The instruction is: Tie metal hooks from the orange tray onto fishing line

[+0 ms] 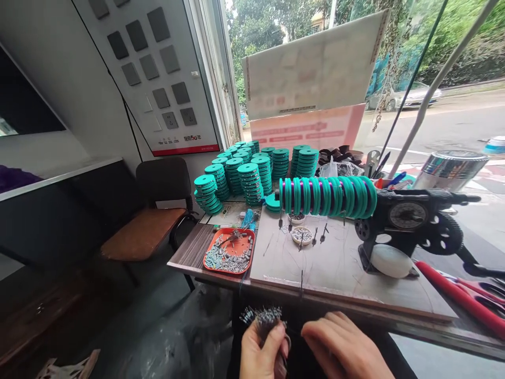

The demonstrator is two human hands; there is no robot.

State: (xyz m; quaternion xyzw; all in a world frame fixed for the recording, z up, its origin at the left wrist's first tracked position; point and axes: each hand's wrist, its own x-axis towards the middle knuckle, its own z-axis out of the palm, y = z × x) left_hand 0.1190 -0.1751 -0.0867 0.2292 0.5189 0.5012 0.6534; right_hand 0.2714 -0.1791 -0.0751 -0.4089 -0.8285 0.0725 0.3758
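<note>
Low in the view, in front of the table edge, my left hand (pixel 263 348) is closed around a bunch of thin dark strands with small shiny metal ends (pixel 268 316). The metal ends fan out above my thumb. To its right and apart from it, my right hand (pixel 345 345) has its fingers bent and pressed together; whatever they pinch, if anything, is hidden. Above both hands, a row of teal foam line spools (pixel 327 197) sits on the shaft of a black hand-crank winder (pixel 408 216). Small dark weights (pixel 302 242) hang from the spools on fine line.
An orange tray (pixel 229 271) of small metal and blue parts lies at the table's left corner. Behind it stand several stacks of teal spools (pixel 249 181). A small dish of beads (pixel 302 235) sits on the pale board (pixel 335 268). Red-handled scissors (pixel 479 287) lie right. A chair (pixel 145 231) stands left.
</note>
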